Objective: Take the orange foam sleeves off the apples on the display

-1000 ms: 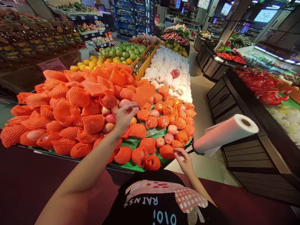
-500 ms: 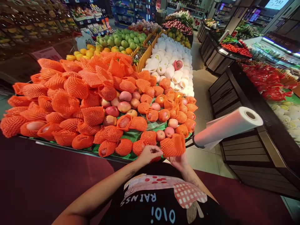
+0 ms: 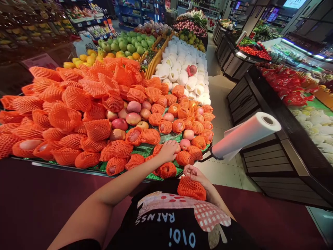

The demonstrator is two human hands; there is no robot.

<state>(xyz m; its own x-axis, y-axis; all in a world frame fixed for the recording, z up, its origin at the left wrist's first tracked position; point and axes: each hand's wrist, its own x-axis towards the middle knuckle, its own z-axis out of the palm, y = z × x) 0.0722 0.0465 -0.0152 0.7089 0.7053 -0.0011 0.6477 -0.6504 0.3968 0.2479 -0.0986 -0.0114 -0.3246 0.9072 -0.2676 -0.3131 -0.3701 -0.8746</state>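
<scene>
My left hand (image 3: 168, 150) reaches over the front of the fruit display and curls down onto a piece of fruit among the orange foam nets; what it grips is hidden under the fingers. My right hand (image 3: 195, 174) is closed on an orange foam net sleeve (image 3: 191, 188), held close to my chest below the display's edge. Bare red apples (image 3: 185, 143) lie just right of my left hand, and more bare apples (image 3: 133, 118) sit in a hollow in the middle of the pile. Netted apples (image 3: 168, 169) line the green mat (image 3: 145, 150) at the front.
A roll of thin plastic bags (image 3: 246, 134) sticks out on a holder at the display's right corner. White-netted fruit (image 3: 186, 74), green apples (image 3: 132, 43) and yellow fruit (image 3: 85, 59) lie farther back. An aisle floor (image 3: 220, 104) runs right of the display, then dark counters (image 3: 260, 114).
My left hand came back from the pile's middle to the front, then moved up onto fruit at the front row. My right hand took an orange net and lowered it toward my chest.
</scene>
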